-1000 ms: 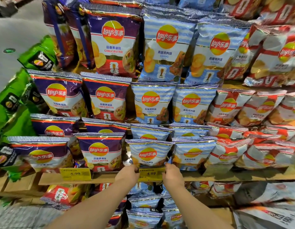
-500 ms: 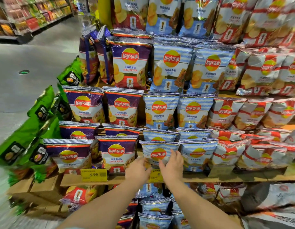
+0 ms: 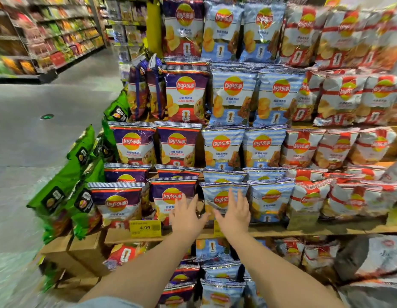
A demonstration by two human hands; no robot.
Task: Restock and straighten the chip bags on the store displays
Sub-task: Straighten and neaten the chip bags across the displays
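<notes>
Mostly the display (image 3: 248,233) reads stocked: we count tiers of chip bags standing in rows, purple left, blue middle, red right. Far right the red bags (image 3: 357,196) slump and overlap, so we judge straightening remains there; green bags (image 3: 66,196) at the near left corner lean outward too. Front row, the blue bag (image 3: 223,198) stands upright just behind our hands. Right hand (image 3: 234,213) lies over its face, fingers straight, grasping nothing. Left hand (image 3: 186,215) is spread at the gap beside the purple bag (image 3: 172,200), also released; contact we cannot tell.
</notes>
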